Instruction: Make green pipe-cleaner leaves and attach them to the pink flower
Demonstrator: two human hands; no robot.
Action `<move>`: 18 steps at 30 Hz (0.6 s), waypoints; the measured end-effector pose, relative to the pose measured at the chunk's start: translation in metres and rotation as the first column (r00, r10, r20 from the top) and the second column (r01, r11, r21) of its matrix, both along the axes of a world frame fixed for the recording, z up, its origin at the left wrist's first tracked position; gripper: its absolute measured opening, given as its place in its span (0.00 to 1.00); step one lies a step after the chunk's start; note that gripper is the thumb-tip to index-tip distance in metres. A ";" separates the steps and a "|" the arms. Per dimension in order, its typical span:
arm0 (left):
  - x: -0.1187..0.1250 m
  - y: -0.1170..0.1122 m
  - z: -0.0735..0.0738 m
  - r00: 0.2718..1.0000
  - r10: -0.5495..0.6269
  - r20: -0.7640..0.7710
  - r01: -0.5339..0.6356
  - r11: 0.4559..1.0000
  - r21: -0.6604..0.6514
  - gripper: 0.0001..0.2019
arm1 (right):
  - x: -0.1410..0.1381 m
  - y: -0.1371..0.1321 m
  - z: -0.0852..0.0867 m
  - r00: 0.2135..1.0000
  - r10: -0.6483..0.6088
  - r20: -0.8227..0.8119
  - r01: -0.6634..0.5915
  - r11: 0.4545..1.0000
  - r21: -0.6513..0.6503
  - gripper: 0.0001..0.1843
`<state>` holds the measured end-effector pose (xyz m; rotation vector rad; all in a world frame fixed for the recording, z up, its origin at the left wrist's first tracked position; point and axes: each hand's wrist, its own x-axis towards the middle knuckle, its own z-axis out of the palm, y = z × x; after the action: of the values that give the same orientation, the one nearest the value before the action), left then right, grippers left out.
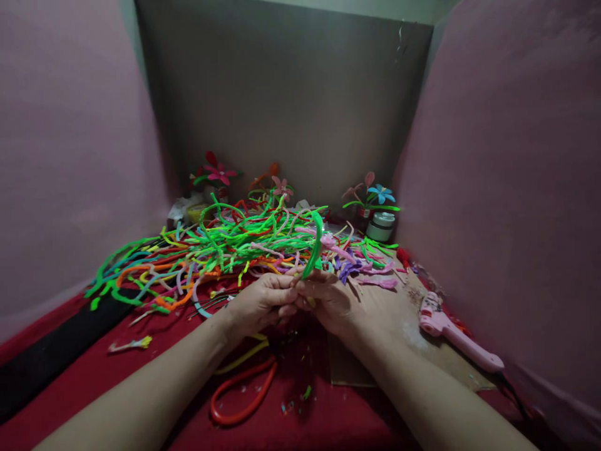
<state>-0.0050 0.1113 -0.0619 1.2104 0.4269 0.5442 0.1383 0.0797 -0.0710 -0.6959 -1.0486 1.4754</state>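
Observation:
My left hand (268, 300) and my right hand (332, 302) meet in the middle, thumbs and fingers pinched together. Between them rises a green pipe cleaner (315, 244), its upper end curving over to the left. Both hands close around its lower end, which the fingers hide. Pink fuzzy pieces (339, 249) show just beyond it; whether they join the held piece I cannot tell. Under my hands lies a tool with a red looped handle (241, 407) and a yellow handle, its dark head in shadow.
Beyond my hands spreads a heap of coloured pipe cleaners (244, 235). To the right, a pink glue gun (457, 335) rests on cardboard (399, 326). At the back stand pipe-cleaner flowers (381, 193) and a lidded jar (380, 227). A black strip (61, 357) lies left on the red cloth (154, 376).

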 end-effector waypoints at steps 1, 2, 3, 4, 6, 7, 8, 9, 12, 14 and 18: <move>0.000 -0.001 0.001 1.000 -0.015 0.004 0.016 1.000 -0.024 0.12 | 0.002 -0.001 0.002 1.000 0.022 0.021 -0.022 1.000 0.001 0.14; 0.000 -0.002 0.001 1.000 -0.029 0.005 0.029 0.999 -0.046 0.12 | 0.005 -0.001 0.004 0.999 0.040 0.033 -0.040 0.999 0.002 0.14; -0.001 -0.003 0.001 0.999 -0.036 0.007 0.036 0.997 -0.066 0.12 | 0.008 -0.001 0.006 0.998 0.051 0.037 -0.051 0.999 0.003 0.15; -0.001 -0.003 0.002 0.999 -0.038 0.009 0.039 0.996 -0.081 0.12 | 0.011 -0.002 0.008 0.997 0.063 0.045 -0.063 0.998 0.004 0.15; -0.001 -0.004 0.001 0.999 -0.034 0.011 0.035 0.995 -0.092 0.12 | 0.015 -0.002 0.011 0.993 0.084 0.082 -0.086 0.996 0.022 0.16; -0.001 -0.005 0.001 0.999 -0.036 0.011 0.037 0.995 -0.090 0.11 | 0.016 -0.003 0.012 0.991 0.089 0.104 -0.093 0.995 0.035 0.15; -0.002 -0.005 0.001 0.999 -0.046 0.010 0.046 0.995 -0.085 0.11 | 0.017 -0.004 0.013 0.988 0.091 0.124 -0.097 0.994 0.049 0.15; -0.002 -0.004 0.002 0.998 -0.063 0.007 0.063 0.995 -0.081 0.10 | 0.017 -0.004 0.013 0.987 0.088 0.137 -0.097 0.993 0.061 0.15; -0.002 -0.004 0.005 0.997 -0.071 -0.031 0.068 0.994 -0.081 0.11 | 0.016 -0.003 0.012 0.990 0.064 0.128 -0.074 0.994 0.078 0.13; -0.002 -0.004 0.010 0.994 0.019 -0.108 -0.019 1.000 0.000 0.12 | 0.015 0.000 0.009 0.994 0.035 0.103 -0.044 0.995 0.085 0.12; 0.001 -0.006 0.014 0.889 0.376 -0.262 -0.198 0.830 0.521 0.12 | 0.012 0.007 0.002 0.993 -0.109 0.044 0.107 0.993 0.052 0.09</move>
<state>-0.0043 0.1055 -0.0482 1.7562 0.8325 0.7259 0.1506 0.0868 -0.0695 -0.7431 -1.0638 1.3415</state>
